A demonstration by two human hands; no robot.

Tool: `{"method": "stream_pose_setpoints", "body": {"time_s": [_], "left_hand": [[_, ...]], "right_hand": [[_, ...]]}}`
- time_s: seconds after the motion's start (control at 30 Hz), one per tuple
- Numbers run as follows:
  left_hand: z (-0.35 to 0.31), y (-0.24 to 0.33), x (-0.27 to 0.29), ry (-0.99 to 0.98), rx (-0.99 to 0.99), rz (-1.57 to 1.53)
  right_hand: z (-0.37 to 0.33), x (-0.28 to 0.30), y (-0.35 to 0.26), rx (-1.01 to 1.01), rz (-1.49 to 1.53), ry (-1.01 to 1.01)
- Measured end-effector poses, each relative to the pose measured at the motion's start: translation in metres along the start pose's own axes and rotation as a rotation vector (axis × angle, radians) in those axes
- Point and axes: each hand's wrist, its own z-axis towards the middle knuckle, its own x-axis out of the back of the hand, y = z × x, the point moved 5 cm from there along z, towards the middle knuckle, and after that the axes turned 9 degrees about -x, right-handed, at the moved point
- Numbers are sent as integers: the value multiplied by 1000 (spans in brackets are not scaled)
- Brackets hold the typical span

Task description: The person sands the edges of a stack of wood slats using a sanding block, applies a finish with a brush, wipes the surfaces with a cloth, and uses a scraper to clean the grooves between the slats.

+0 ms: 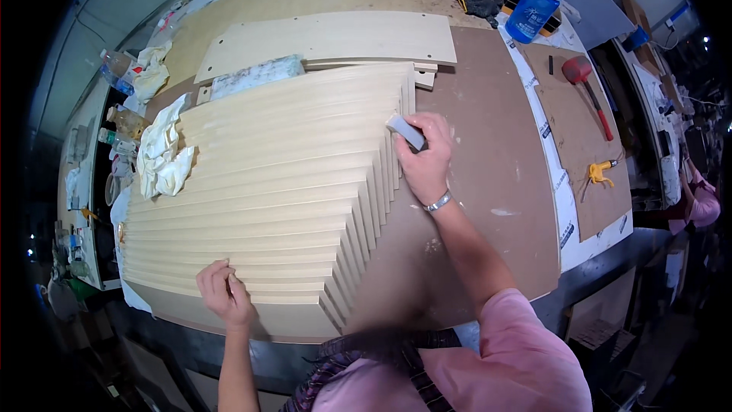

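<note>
- Grey block [406,130]: at the stepped right ends of the pale boards [252,175], toward the far side. Its long axis runs diagonally, far-left to near-right. From this view I can't confirm contact with the wood.
- Right hand [428,154]: nearer one by far, fingers closed on the block's near-right end. I see it just off the board ends, over the brown sheet [488,183].
- Boards: long axes run roughly left-right, across my view. The staggered ends make a staircase from far right to near centre, so the block's axis lies oblique to the boards.
- Left hand [223,290]: well apart from the block, nearer me and to its left, over the near boards. Fingers loosely curled; I see nothing in it, can't tell if it touches.
- Further out: crumpled white cloth [162,152] on the boards' left part; red mallet [577,71] well right.
</note>
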Motion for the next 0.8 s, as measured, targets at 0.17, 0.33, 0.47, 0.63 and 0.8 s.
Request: {"method": "stream_pose_setpoints", "body": {"time_s": [0.17, 0.33, 0.47, 0.63, 0.8], "left_hand": [[1, 0, 2, -14, -26, 26], [0, 0, 0, -11, 6, -1], [-1, -2, 1, -11, -19, 10], [2, 2, 1, 0, -24, 11], [1, 0, 1, -13, -10, -4]], "right_hand": [[-6, 1, 9, -51, -14, -86], [0, 6, 4, -15, 12, 2], [7, -1, -4, 58, -32, -48], [-11, 6, 8, -32, -22, -107], [8, 2, -5, 27, -7, -65]]}}
